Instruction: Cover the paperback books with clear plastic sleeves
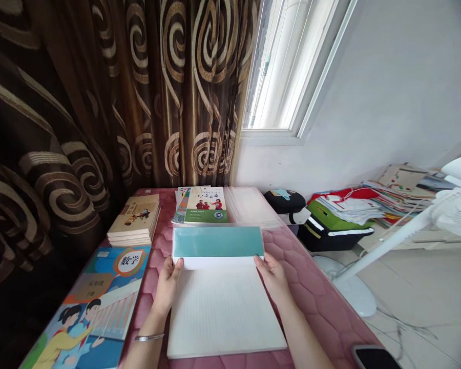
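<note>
Both hands grip the sides of a flat, book-like thing point(217, 242) with a teal panel, a white lower strip and a shiny clear edge. My left hand point(169, 281), below a silver bangle, has its thumb on the left end of the white strip. At the right end, the thumb of my right hand point(272, 279) presses in the same way. The fingers of both hands are partly hidden beneath and behind the edges. Below and between my forearms lies a thick white pad point(225, 312) with faint lines, flat on the pink quilted surface point(153, 302).
A large blue maths textbook point(96, 302) and a stack of tan books point(134, 218) lie on the left. Behind are a green-and-white booklet point(206, 205) and clear plastic sheets point(249, 205). A dark phone point(374, 357) and a white fan point(388, 241) stand right.
</note>
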`<state>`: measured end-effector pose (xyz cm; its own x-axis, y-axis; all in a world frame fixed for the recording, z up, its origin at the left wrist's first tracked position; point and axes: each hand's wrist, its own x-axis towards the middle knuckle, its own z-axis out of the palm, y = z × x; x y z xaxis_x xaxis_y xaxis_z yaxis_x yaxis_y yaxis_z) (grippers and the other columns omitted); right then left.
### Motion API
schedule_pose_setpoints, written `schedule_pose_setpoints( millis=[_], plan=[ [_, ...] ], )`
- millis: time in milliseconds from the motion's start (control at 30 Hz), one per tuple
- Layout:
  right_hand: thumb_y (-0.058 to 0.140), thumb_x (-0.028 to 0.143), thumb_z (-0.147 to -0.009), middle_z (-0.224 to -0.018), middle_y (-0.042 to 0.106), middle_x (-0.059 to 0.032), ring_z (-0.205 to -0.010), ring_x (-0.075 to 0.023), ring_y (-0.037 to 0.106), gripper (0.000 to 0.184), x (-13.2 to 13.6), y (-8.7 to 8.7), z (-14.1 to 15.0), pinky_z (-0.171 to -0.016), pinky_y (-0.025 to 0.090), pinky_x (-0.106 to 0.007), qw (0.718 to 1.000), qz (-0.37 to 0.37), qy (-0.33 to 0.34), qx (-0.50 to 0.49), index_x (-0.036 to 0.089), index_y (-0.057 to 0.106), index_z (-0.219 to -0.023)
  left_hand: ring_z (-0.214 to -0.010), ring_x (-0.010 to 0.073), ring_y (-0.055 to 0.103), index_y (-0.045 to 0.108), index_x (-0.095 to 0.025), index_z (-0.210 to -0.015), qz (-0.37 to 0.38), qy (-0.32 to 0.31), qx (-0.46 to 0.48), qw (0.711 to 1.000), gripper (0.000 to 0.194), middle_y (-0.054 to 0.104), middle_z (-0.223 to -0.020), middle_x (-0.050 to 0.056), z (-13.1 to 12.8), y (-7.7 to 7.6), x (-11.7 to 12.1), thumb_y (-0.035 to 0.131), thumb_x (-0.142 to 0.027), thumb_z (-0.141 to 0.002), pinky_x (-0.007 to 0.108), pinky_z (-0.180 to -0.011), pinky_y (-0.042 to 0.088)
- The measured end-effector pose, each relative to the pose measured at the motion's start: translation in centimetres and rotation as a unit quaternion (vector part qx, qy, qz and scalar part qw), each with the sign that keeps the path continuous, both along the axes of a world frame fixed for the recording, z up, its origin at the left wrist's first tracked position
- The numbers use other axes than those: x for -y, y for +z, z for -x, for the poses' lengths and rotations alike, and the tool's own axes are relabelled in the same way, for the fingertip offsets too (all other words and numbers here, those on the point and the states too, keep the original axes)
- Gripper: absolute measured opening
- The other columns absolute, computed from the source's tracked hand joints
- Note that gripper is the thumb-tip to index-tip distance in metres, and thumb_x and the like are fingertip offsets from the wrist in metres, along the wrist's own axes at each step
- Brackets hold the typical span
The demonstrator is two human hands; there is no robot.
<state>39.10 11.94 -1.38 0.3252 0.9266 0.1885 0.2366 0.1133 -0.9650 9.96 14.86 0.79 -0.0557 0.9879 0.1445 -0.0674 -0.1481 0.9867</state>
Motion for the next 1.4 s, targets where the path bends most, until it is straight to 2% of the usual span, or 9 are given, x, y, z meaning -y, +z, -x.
schedule_pose_setpoints(
  millis=[133,267,400,567,733,1000,1100,1300,1400],
  plan=[
    [0.056,0.07,-0.076,-0.075,0.068,-0.0027,-0.07,-0.0222,0.062,0.049,-0.2,0.2,0.3,-0.056,0.045,-0.027,0.999,0.006,0.029,-0.034,0.022,0.062,-0.085,-0.094,0.0249,0.061,0.062,-0.021,-0.091,0.005,0.013,-0.008,1.0,0.048,0.069,-0.092,0.007,-0.1,0.2,0.1,0.064,-0.065,-0.072,0.034,-0.086,0.046],
    [0.057,0.068,-0.078,-0.077,0.069,-0.0036,-0.074,-0.0235,0.063,0.046,-0.3,0.5,0.8,-0.058,0.046,-0.028,0.997,-0.009,0.028,-0.065,0.023,0.061,-0.087,-0.102,0.0258,0.06,0.062,-0.02,-0.099,-0.004,0.0,-0.005,1.0,0.047,0.069,-0.1,0.008,0.1,0.3,0.2,0.064,-0.06,-0.075,0.036,-0.092,0.044],
    [0.056,0.071,-0.075,-0.075,0.069,-0.0036,-0.07,-0.0232,0.063,0.05,-0.3,0.5,0.7,-0.06,0.048,-0.03,0.999,-0.005,0.019,-0.047,0.023,0.063,-0.087,-0.104,0.0251,0.06,0.061,-0.02,-0.101,-0.002,-0.017,0.012,1.0,0.047,0.069,-0.103,0.008,0.2,0.0,0.1,0.066,-0.058,-0.074,0.035,-0.094,0.044],
    [0.061,0.067,-0.074,-0.08,0.07,-0.004,-0.079,-0.0257,0.066,0.049,-0.1,0.5,0.2,-0.067,0.051,-0.034,0.999,-0.002,0.034,-0.037,0.023,0.065,-0.096,-0.097,0.0233,0.061,0.061,-0.019,-0.094,-0.007,-0.002,0.008,1.0,0.044,0.069,-0.097,0.007,0.1,-0.4,-0.2,0.065,-0.059,-0.075,0.034,-0.09,0.044],
    [0.06,0.065,-0.077,-0.084,0.072,-0.0053,-0.084,-0.0265,0.066,0.048,-0.3,-0.2,-0.2,-0.073,0.051,-0.035,0.999,-0.001,0.03,-0.02,0.022,0.066,-0.099,-0.095,0.0237,0.062,0.062,-0.02,-0.093,-0.006,0.003,0.009,1.0,0.046,0.069,-0.094,0.007,-0.1,-0.1,-0.1,0.066,-0.061,-0.073,0.034,-0.089,0.046],
    [0.053,0.072,-0.076,-0.086,0.074,-0.0073,-0.088,-0.0287,0.066,0.061,-0.7,-1.1,-0.4,-0.075,0.051,-0.035,0.999,0.014,-0.013,0.038,0.019,0.069,-0.101,-0.087,0.0229,0.061,0.058,-0.02,-0.084,-0.007,0.033,-0.037,0.999,0.046,0.066,-0.084,0.005,0.1,-0.4,-0.3,0.063,-0.064,-0.073,0.034,-0.082,0.047],
    [0.051,0.071,-0.078,-0.088,0.074,-0.0071,-0.088,-0.0279,0.066,0.06,-0.8,-1.2,-0.3,-0.074,0.051,-0.034,0.999,0.01,-0.014,0.046,0.02,0.069,-0.103,-0.084,0.0224,0.061,0.057,-0.02,-0.083,-0.01,0.039,-0.052,0.998,0.046,0.064,-0.081,0.004,0.2,-0.5,-0.3,0.061,-0.064,-0.073,0.033,-0.079,0.047],
    [0.05,0.07,-0.079,-0.086,0.073,-0.0065,-0.083,-0.0263,0.065,0.057,-0.9,-1.4,-0.2,-0.07,0.05,-0.032,0.998,0.012,-0.023,0.05,0.02,0.069,-0.099,-0.095,0.0219,0.06,0.058,-0.019,-0.096,-0.029,0.004,-0.041,0.999,0.047,0.066,-0.093,0.006,0.2,-0.6,-0.4,0.059,-0.062,-0.077,0.034,-0.089,0.045],
    [0.051,0.068,-0.079,-0.083,0.072,-0.0055,-0.081,-0.025,0.065,0.055,-0.8,-1.3,-0.3,-0.069,0.05,-0.03,0.998,0.011,-0.026,0.052,0.019,0.069,-0.094,-0.086,0.0205,0.06,0.058,-0.019,-0.085,-0.031,0.026,-0.039,0.998,0.047,0.064,-0.084,0.004,0.3,-1.0,-0.5,0.061,-0.065,-0.074,0.032,-0.081,0.047]
  ],
)
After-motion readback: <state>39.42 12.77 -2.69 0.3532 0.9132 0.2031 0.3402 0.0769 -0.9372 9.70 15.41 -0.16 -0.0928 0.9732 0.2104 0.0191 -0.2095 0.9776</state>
